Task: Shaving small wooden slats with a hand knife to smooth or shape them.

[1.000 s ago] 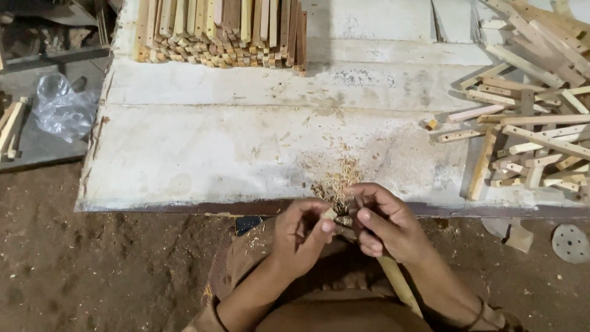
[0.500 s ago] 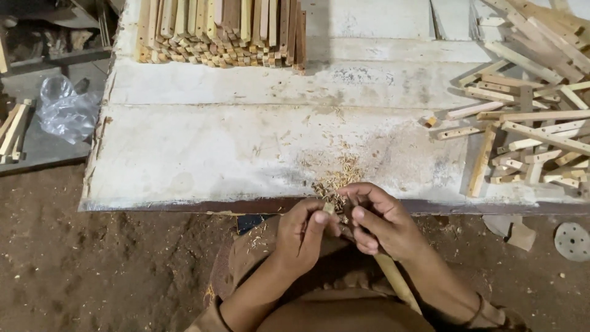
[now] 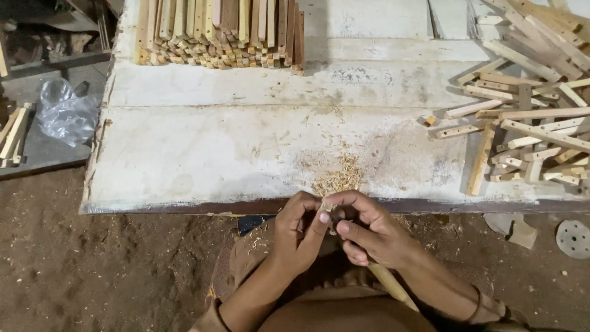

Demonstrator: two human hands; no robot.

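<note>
Together, left hand (image 3: 301,237) and right hand (image 3: 369,230) pinch wooden stick (image 3: 388,283).

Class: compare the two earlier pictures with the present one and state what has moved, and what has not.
Hardly anything moved. Both hands, left hand and right hand, stay pressed together over the small wooden piece at the board's near edge, fingers only slightly shifted. The shavings, stacked sticks and loose sticks lie unchanged.
</note>
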